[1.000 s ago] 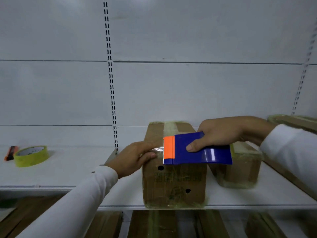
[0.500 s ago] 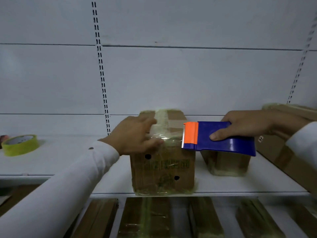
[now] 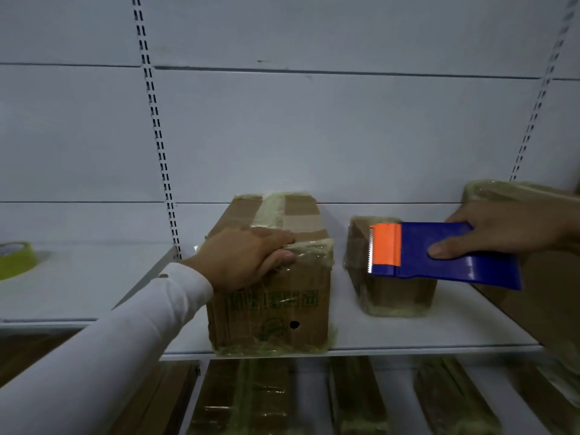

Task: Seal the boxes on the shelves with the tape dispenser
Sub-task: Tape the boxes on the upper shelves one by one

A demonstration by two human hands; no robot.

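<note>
A brown cardboard box [image 3: 282,309] wrapped in yellowish tape stands at the front edge of the white shelf [image 3: 376,337]. My left hand [image 3: 241,257] lies over its top front edge, fingers on top and thumb pressing the tape down the front face. My right hand [image 3: 502,230] grips a blue tape dispenser [image 3: 439,255] with an orange toothed head, held in the air to the right of the box. Behind the dispenser sits a smaller taped box [image 3: 392,293].
A yellow tape roll [image 3: 14,259] lies on the shelf at far left. A large taped box [image 3: 539,277] fills the right edge. Several wrapped boxes [image 3: 251,400] lie on the lower shelf. Slotted uprights [image 3: 157,136] run up the white back wall.
My right hand has carried the dispenser to the right, away from the box. My left hand has slid onto the box's top front edge and presses the tape end down.
</note>
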